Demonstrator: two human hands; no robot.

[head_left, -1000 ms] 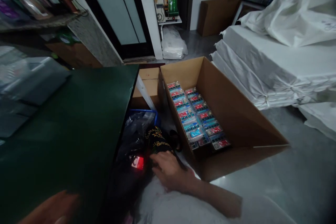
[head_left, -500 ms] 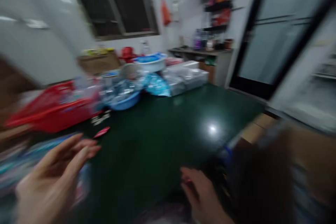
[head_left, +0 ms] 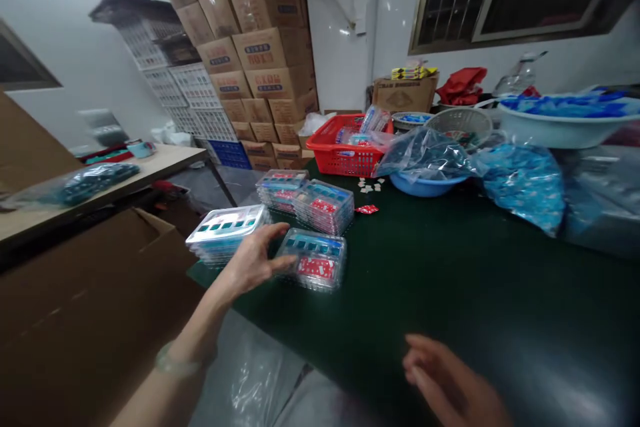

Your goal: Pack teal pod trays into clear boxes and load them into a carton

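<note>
My left hand [head_left: 253,260] reaches over the table's left side, thumb and fingers spread at the left end of a clear plastic box [head_left: 320,270]. Its thumb overlaps the box's edge; whether it presses on it I cannot tell. Several dark teal squares and a red patterned packet show through the lid. Beside the hand rises a stack of similar clear boxes [head_left: 220,247], and behind stand two more stacks, one nearer [head_left: 325,207] and one farther back [head_left: 283,188]. My right hand [head_left: 445,380], slightly blurred, hovers over the green tabletop with loosely bent fingers and nothing visible in them.
A red basket [head_left: 345,159] of clear packaging stands at the back, near a blue basin [head_left: 430,185] under plastic film. Small pale pieces [head_left: 370,185] and a red packet [head_left: 367,209] lie before them. An open cardboard box [head_left: 100,320] sits lower left, below a side table [head_left: 170,163].
The view has swung left, bringing the box stacks and stacked cartons into sight. My left hand has come to the end of a clear box. The right hand remains over the table.
</note>
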